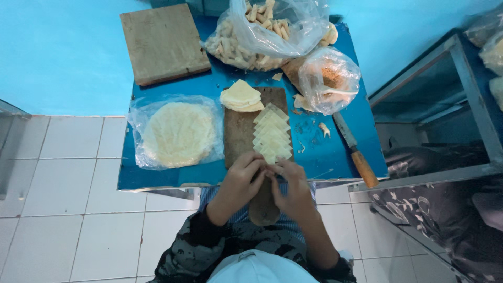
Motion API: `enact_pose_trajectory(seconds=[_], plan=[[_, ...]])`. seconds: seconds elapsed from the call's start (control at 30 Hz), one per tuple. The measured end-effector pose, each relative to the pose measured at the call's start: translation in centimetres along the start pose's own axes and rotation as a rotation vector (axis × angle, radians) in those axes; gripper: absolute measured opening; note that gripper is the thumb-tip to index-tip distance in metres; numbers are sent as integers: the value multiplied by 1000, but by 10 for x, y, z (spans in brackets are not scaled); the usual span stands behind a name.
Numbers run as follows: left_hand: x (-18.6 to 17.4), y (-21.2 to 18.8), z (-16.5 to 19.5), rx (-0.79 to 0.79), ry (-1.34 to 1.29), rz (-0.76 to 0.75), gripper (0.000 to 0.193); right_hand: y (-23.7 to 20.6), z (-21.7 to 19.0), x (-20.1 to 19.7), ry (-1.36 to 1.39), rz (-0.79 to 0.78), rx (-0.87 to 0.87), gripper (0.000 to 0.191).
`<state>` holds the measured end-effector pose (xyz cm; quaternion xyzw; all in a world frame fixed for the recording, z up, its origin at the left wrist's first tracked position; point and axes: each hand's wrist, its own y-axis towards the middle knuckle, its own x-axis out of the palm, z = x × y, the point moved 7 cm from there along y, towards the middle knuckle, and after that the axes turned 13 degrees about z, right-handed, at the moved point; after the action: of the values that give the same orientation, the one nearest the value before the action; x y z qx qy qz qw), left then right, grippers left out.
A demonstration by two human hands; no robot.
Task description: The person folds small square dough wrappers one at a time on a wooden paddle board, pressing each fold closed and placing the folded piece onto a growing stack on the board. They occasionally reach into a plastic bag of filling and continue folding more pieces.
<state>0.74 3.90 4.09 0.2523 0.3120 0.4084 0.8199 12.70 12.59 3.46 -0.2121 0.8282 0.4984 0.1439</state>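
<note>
The left hand [242,181] and the right hand [291,183] meet fingertip to fingertip at the near end of a dark wooden board [241,131]; both seem to pinch the nearest sheet in a fanned row of pale dough wrappers [272,133], though the fingers hide the grip itself. A small stack of folded wrappers [241,96] lies at the board's far end; a bag of round flat sheets [178,133] sits just left of the board on the blue table [340,152]; a knife with a wooden handle [355,149] lies to the right; bags of rolled pieces [262,31] rest at the back, beside a square wooden board [162,42].
</note>
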Motion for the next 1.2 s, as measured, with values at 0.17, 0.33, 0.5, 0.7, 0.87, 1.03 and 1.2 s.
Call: enact_pose_trajectory(seconds=[0.17,0.33,0.5,0.7,0.87,1.03,1.2], plan=[[-2,1,2,108,88,-77,16,8,2,-9,61,-124,-43,46],[-5,7,4,171,101,-123,25,3,21,-1,116,-111,-82,46],[-2,10,3,203,122,-140,24,-7,47,6,176,7,226,50],[2,6,4,267,198,-86,13,-1,23,0,147,-28,-69,55],[-6,-9,13,222,207,-53,15,-6,16,-1,185,-68,-25,46],[-8,-15,17,148,174,-60,13,-7,12,-4,173,-74,56,46],[-6,-4,6,29,115,-38,14,5,32,5,316,-132,401,63]])
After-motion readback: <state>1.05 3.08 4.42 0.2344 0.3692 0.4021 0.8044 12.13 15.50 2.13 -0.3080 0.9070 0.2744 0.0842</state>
